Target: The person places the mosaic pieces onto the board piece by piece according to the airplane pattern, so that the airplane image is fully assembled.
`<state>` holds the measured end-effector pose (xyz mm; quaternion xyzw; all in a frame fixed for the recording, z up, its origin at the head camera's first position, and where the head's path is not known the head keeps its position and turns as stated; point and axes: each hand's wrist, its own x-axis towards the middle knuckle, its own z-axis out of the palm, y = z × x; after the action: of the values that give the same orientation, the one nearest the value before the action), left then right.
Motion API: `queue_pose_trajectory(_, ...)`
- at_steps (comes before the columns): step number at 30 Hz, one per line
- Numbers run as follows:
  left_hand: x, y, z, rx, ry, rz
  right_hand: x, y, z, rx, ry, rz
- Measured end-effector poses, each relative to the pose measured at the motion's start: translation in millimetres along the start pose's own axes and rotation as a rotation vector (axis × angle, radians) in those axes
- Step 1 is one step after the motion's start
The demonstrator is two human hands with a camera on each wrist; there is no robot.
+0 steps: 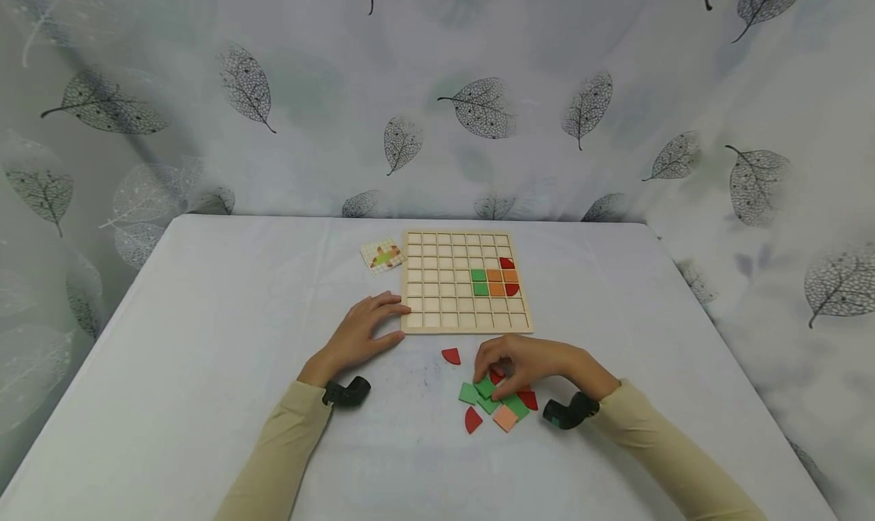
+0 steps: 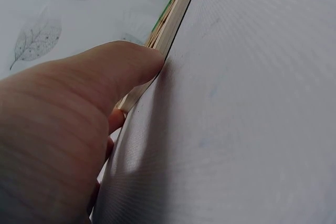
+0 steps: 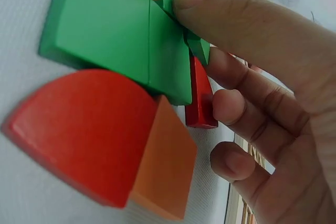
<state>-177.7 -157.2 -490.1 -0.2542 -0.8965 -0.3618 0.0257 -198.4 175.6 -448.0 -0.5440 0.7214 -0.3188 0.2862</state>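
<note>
A wooden grid board [image 1: 437, 293] lies on the table, with green, orange and red tiles set in cells at its right side. My left hand [image 1: 362, 329] rests at its near left corner, fingers loosely extended; in the left wrist view the thumb [image 2: 126, 64] touches the board's edge [image 2: 176, 19]. My right hand [image 1: 526, 360] is over a loose pile of tiles in front of the board. Its thumb [image 3: 226, 17] and fingers pinch a green square tile [image 1: 485, 386], tilted among the others. Beside it lie a red quarter-round tile [image 3: 84, 135] and an orange tile [image 3: 168, 161].
A small pattern card [image 1: 383, 256] lies by the board's upper left corner. One red quarter-round tile [image 1: 451, 356] sits apart, between board and pile. A white cloth covers the table [image 1: 205, 354], and a leaf-patterned curtain [image 1: 307, 126] hangs behind it.
</note>
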Motion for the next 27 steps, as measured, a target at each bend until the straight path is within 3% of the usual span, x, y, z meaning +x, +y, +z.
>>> queue_pose_trajectory(16,0.3,0.1,0.4,0.003,0.024,0.018,2.9,6,-4,-0.032,0.038,-0.086)
queue_pose_trajectory(27,0.6,0.7,0.1,-0.004,-0.008,-0.026,3.1,13,-17,0.012,0.097,-0.054)
